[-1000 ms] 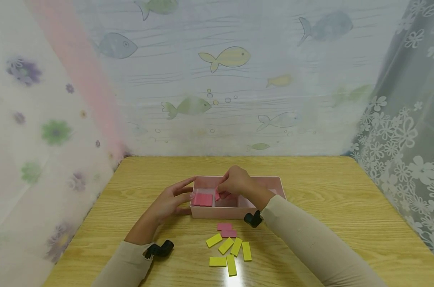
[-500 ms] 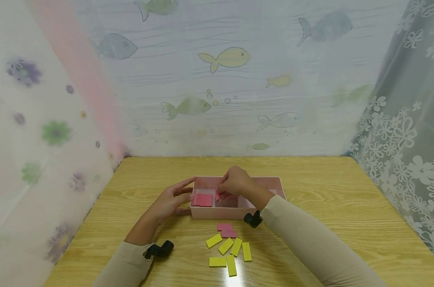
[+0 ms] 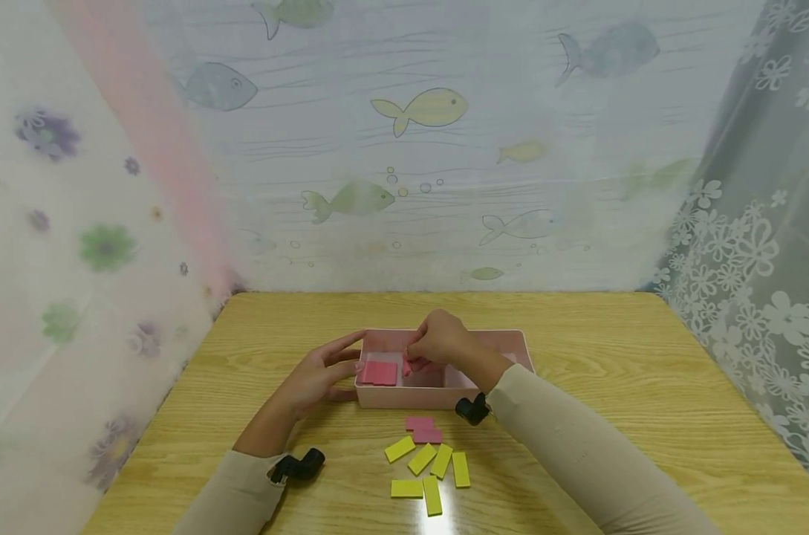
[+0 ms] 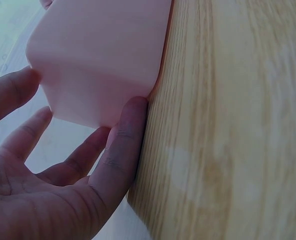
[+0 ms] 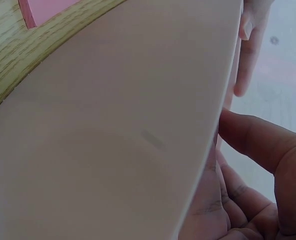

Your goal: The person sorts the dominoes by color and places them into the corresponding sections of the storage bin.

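Note:
A pale pink plastic box (image 3: 404,398) stands at the middle of the table. My left hand (image 3: 310,383) touches its left end with spread fingertips; the left wrist view shows the fingers (image 4: 122,140) fairly straight against the end wall. Over the box's left half, my right hand (image 3: 442,342) reaches in and pinches a small pink domino-like block (image 3: 406,364), partly hidden by the fingers. Several pink blocks (image 3: 380,373) lie side by side in the box's left end. In the right wrist view the box's front wall (image 5: 97,100) hides most of the right fingers.
Two pink blocks (image 3: 427,437) lie on the wooden table (image 3: 578,446) in front of the box. Several yellow blocks (image 3: 407,489) are scattered nearer the front. Fish-patterned cloth (image 3: 404,186) hangs behind the table, with patterned curtains at both sides.
The pinched pink block has tilted slightly in my right fingers. Otherwise both hands, the box and the other blocks stay where they were.

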Available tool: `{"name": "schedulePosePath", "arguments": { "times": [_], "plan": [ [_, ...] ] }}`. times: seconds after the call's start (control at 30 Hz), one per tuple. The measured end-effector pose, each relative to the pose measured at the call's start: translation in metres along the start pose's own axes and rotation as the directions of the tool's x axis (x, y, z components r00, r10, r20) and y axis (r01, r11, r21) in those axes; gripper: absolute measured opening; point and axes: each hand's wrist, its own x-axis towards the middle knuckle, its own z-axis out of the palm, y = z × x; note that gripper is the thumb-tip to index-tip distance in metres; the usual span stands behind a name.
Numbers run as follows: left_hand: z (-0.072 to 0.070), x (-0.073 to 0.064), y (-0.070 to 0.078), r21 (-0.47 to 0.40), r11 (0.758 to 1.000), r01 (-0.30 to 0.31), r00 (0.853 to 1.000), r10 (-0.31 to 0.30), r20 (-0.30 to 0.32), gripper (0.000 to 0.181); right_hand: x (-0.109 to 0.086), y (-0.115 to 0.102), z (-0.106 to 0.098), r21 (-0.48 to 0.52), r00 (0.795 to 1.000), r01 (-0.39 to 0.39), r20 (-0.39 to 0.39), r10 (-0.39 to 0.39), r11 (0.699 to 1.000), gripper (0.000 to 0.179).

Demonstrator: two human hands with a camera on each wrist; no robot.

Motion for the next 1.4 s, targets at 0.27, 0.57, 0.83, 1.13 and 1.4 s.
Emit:
{"name": "schedulePosePath", "arguments": {
  "times": [0.27, 0.57, 0.83, 1.13, 1.4],
  "plan": [
    [0.0, 0.0, 0.0, -0.004, 1.0, -0.004, 1.0, 0.004, 0.004, 0.062, -0.002, -0.001, -0.001, 0.024, 1.0, 0.001, 0.002, -0.001, 1.0, 0.012],
    [0.0, 0.001, -0.001, 0.002, 1.0, 0.003, 1.0, -0.003, -0.002, 0.063, -0.003, 0.001, -0.003, 0.096, 0.999, -0.005, 0.036, 0.001, 0.995, 0.031],
    [0.0, 0.001, -0.001, 0.007, 1.0, 0.003, 1.0, -0.003, -0.005, 0.062, -0.013, -0.012, 0.002, 0.055, 0.988, -0.12, 0.108, 0.113, 0.991, 0.066],
    [-0.001, 0.0, -0.001, -0.004, 1.0, -0.003, 1.0, 0.003, 0.008, 0.059, -0.017, -0.011, 0.01, 0.045, 0.97, -0.068, 0.235, 0.055, 0.997, 0.074],
    [0.001, 0.0, 0.0, 0.002, 1.0, 0.004, 1.0, -0.004, 0.004, 0.057, -0.012, -0.005, 0.016, 0.122, 0.967, -0.024, 0.253, -0.007, 0.992, 0.071]
  ]
}}
